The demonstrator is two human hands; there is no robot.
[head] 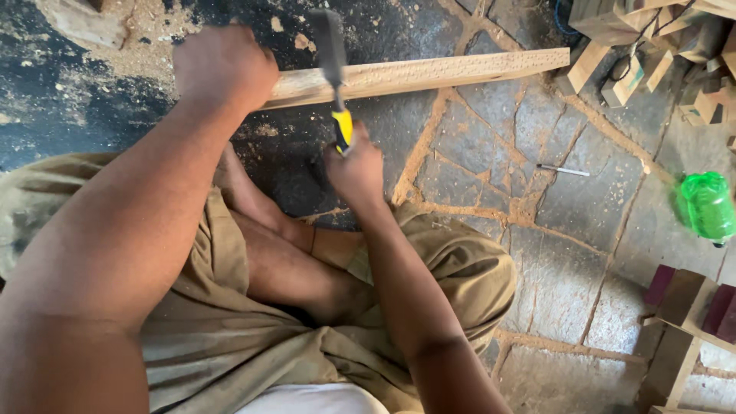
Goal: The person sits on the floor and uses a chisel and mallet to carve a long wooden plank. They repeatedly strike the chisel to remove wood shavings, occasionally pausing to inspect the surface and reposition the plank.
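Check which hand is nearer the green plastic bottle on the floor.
Right. The right hand, gripping the yellow-handled tool, sits closer to the green bottle; the left hand is farther, on the wooden strip.

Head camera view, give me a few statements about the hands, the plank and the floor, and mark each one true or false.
1. The right hand grips a yellow-handled tool. True.
2. The left hand rests on the wooden plank. True.
3. The plank lies on a workbench. False: it lies on the stone floor.
4. A green plastic bottle lies to the right. True.
5. The left hand holds the bottle. False: the bottle lies apart, untouched.
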